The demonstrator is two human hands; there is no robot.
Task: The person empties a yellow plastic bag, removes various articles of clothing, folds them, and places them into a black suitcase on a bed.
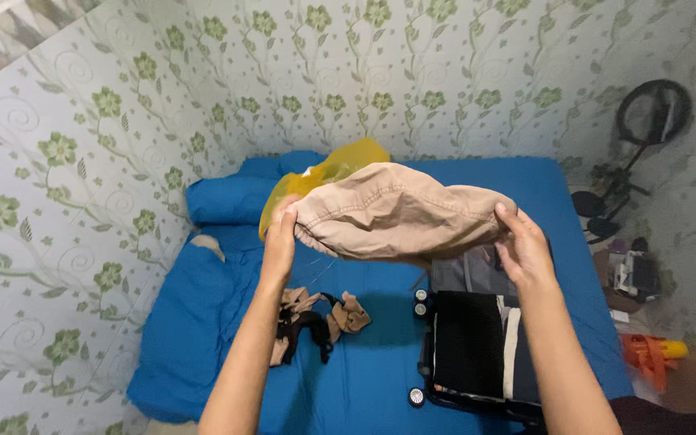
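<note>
Both hands hold a tan garment (400, 211) above the blue bed (364, 379): left hand (281, 242) and right hand (523, 246) each clamp an edge (suitcase (477, 346) lies near right).

Walls: pale wallpaper (445, 72) with green flowers and curling vines fills the top and left of the frame; two walls meet in a corner at upper left.
Upper left corner: a strip of a different, grey-patterned surface (10, 28).
Bed: a bed (364, 379) under a bright blue sheet takes the centre and lower half, pushed against the walls.
Pillow: a blue pillow (227, 197) at the head, left of centre.
Right edge: a black ring light on a stand (646, 121) by the wall.
Lower right: floor clutter with an orange and yellow toy (652, 354).
Light: even, soft, indoor.
</note>
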